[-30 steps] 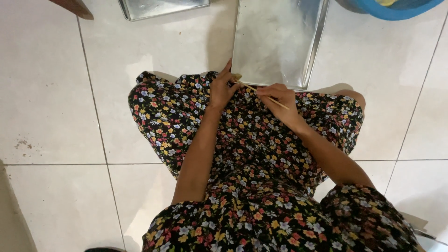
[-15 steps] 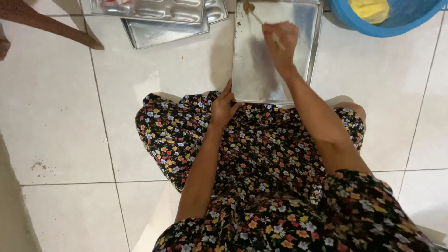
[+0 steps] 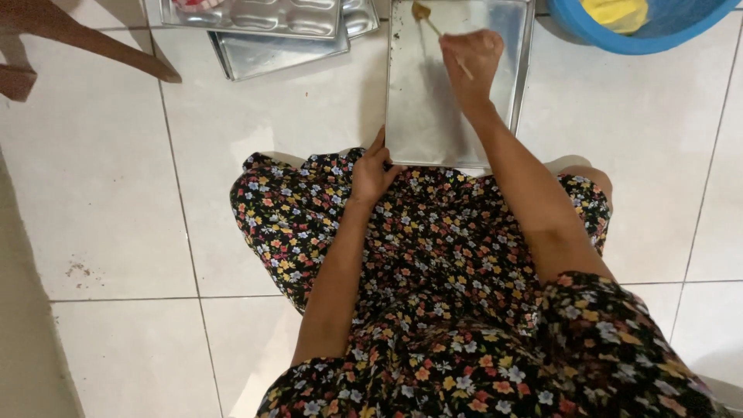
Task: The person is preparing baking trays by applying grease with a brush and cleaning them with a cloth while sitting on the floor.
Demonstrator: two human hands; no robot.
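While the left hand (image 3: 373,174) grips the flat, shiny metal tray (image 3: 433,116) at six o'clock, the right hand (image 3: 474,63) pinches a thin brush (image 3: 433,25), arm outstretched toward twelve.

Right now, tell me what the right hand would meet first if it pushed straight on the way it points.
Probably the far rim of the flat metal baking tray; the right hand points up-frame, and its thin brush already reaches there.

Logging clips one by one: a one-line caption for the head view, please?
Right hand holds thin brush over flat rectangular metal tray; left hand grips its near edge.
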